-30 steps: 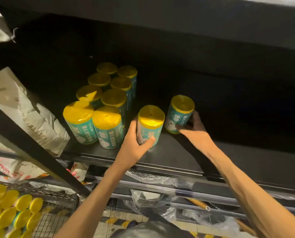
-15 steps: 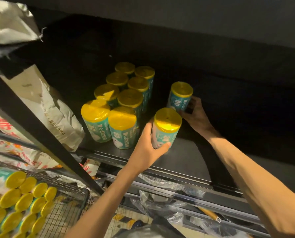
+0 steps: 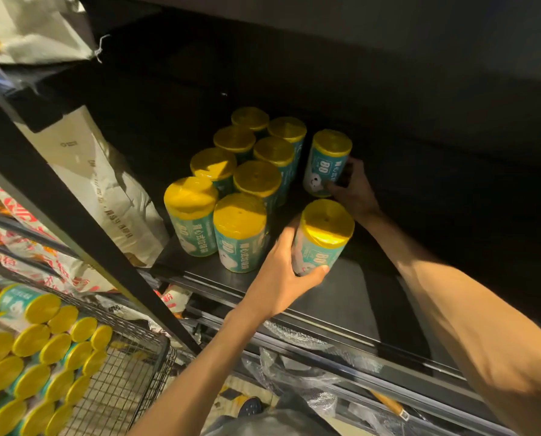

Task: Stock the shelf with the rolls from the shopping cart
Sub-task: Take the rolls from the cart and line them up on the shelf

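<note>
Several teal rolls with yellow tops (image 3: 240, 212) stand upright in a cluster on the dark shelf (image 3: 351, 297). My left hand (image 3: 281, 278) grips a roll (image 3: 321, 237) at the shelf's front, just right of the cluster. Deeper in, my right hand (image 3: 352, 190) holds another roll (image 3: 326, 163) at its base, close beside the back rows. At the lower left, the wire shopping cart (image 3: 130, 369) holds several more rolls (image 3: 39, 357) lying with their yellow ends up.
A pale paper sack (image 3: 105, 190) leans at the shelf's left end behind a black diagonal upright (image 3: 83, 228). Red-printed bags (image 3: 27, 247) lie below it. Plastic-wrapped goods (image 3: 297, 372) fill the lower shelf. The shelf's right part is dark bare surface.
My right hand has pushed its roll further back, up against the rear rows. My left hand has brought its roll closer to the front pair. The view has shifted left.
</note>
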